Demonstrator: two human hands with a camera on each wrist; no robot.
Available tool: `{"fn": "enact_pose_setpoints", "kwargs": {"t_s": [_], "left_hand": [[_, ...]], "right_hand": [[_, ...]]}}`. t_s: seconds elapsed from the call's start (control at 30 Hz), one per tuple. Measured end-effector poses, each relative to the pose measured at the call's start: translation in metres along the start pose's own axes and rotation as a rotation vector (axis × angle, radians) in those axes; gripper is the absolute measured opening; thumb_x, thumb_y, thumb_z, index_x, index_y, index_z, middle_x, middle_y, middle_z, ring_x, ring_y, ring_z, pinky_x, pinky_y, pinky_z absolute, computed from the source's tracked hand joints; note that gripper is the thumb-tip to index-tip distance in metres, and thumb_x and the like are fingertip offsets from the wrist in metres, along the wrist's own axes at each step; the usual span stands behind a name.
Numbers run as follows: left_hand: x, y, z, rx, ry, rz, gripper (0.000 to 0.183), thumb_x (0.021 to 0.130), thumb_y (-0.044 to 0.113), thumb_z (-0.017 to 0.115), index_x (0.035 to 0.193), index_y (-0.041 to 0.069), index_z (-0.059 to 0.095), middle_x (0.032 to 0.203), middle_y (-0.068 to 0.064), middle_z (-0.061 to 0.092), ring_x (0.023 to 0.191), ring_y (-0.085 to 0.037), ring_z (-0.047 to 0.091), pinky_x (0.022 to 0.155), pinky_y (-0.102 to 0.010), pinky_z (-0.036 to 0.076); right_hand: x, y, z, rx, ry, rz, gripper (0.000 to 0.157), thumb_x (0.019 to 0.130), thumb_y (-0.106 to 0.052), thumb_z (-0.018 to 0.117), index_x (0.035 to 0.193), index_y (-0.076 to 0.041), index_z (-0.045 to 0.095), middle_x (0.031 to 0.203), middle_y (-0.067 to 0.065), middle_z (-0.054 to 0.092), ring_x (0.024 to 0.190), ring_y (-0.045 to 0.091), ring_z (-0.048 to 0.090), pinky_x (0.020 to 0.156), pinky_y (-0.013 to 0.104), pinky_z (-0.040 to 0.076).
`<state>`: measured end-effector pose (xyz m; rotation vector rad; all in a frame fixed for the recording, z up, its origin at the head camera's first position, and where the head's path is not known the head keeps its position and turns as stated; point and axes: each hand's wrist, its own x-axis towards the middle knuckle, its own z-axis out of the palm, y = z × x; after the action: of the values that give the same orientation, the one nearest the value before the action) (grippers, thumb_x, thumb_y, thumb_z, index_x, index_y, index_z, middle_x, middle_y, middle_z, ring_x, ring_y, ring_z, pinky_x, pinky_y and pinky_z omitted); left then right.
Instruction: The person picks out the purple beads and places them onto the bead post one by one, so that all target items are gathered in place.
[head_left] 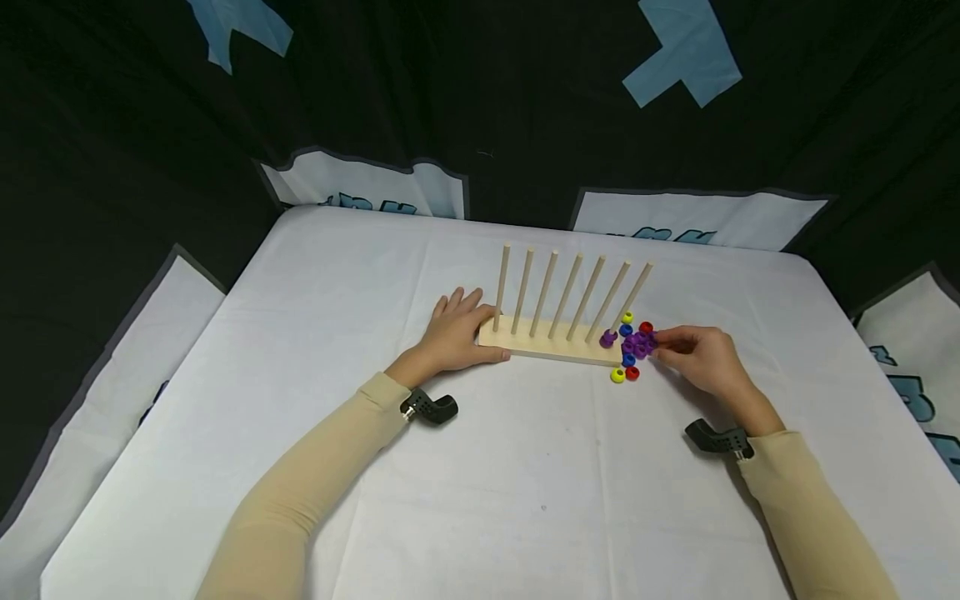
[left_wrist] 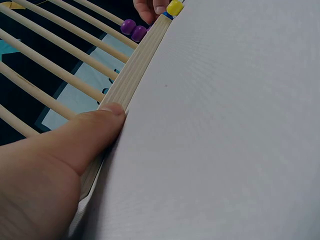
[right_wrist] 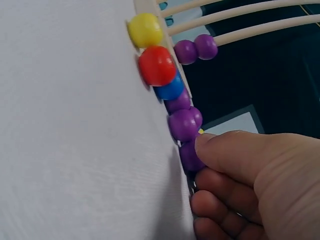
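A pale wooden peg board point(head_left: 551, 343) with a row of several upright pegs stands on the table. My left hand point(head_left: 452, 335) grips its left end, with the thumb point(left_wrist: 102, 122) along the front edge and other fingers spread behind. Two purple beads point(right_wrist: 196, 49) sit stacked low on the rightmost peg. By the board's right end, my right hand point(head_left: 701, 358) pinches a purple bead point(right_wrist: 190, 156) between thumb and forefinger, at the side of a cluster of purple beads point(head_left: 636, 344). The other fingers of that hand are curled under.
Around the purple cluster lie yellow beads point(head_left: 617, 376), red beads point(head_left: 632, 373) and blue beads point(head_left: 628, 360), close against the board's right end. A white cloth point(head_left: 480, 500) covers the table. Behind it hangs a dark curtain point(head_left: 480, 100).
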<state>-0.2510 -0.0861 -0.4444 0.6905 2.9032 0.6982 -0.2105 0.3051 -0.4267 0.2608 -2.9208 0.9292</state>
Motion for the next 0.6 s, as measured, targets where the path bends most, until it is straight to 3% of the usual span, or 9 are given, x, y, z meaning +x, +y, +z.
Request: {"fn": "enact_pose_setpoints", "kwargs": {"t_s": [0.17,0.6], "left_hand": [[-0.0002,-0.0005,-0.0002,-0.003,-0.007,-0.001,0.076,0.083,0.059,0.074,0.143,0.015,0.058,0.166,-0.022,0.029,0.157,-0.048,0.014,0.125,-0.066,0.009],[0.0004,-0.0011,0.0007,-0.013,-0.005,-0.003,0.076,0.083,0.059,0.074,0.143,0.015,0.058,0.166,-0.022,0.029,0.157,-0.048,0.013,0.125,-0.066,0.009]], "right_hand": [[0.0002,-0.0016,0.0029,-0.012,0.002,0.007,0.027,0.088,-0.006,0.076,0.112,0.007,0.074,0.105,0.027,0.075,0.088,0.031,0.07,0.063,0.01,0.048],[0.0002,-0.0016,0.0085,-0.046,0.02,-0.035,0.026,0.087,-0.004,0.078,0.11,0.008,0.073,0.102,0.027,0.075,0.086,0.033,0.07,0.066,0.008,0.046]]}}
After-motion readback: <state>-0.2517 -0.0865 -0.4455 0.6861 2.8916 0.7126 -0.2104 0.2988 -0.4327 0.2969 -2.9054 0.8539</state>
